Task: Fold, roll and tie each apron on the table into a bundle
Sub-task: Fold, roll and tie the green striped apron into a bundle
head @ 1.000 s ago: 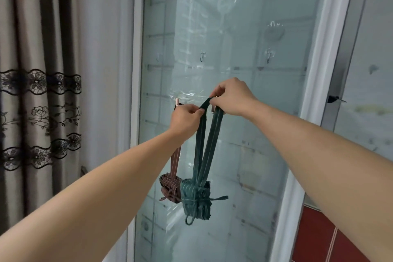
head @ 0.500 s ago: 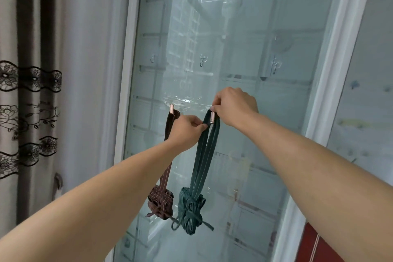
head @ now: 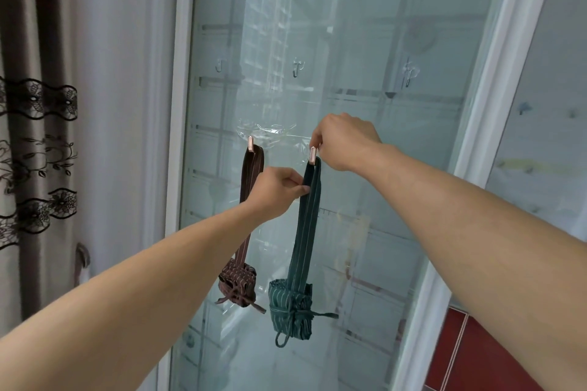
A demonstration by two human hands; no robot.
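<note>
A green striped apron bundle [head: 291, 308], rolled and tied, hangs by its neck strap [head: 307, 216] from a copper hook [head: 313, 155] stuck on the glass door. My left hand [head: 277, 192] pinches that strap just below the hook. Fingers of my right hand [head: 344, 143] are closed at the top of the strap, right at the hook. A brown striped apron bundle [head: 237, 284], also tied, hangs by its strap from a second copper hook [head: 250, 143] to the left, partly behind my left forearm.
The glass door [head: 365, 232] has a white frame [head: 176, 105] and three clear hooks higher up. A curtain with black lace bands [head: 35, 152] hangs at the left. Red tiles [head: 470, 355] show at the lower right.
The green strap's loop went from held between both hands to resting over the hook. The bundle dropped lower and turned. My left hand slid down the strap.
</note>
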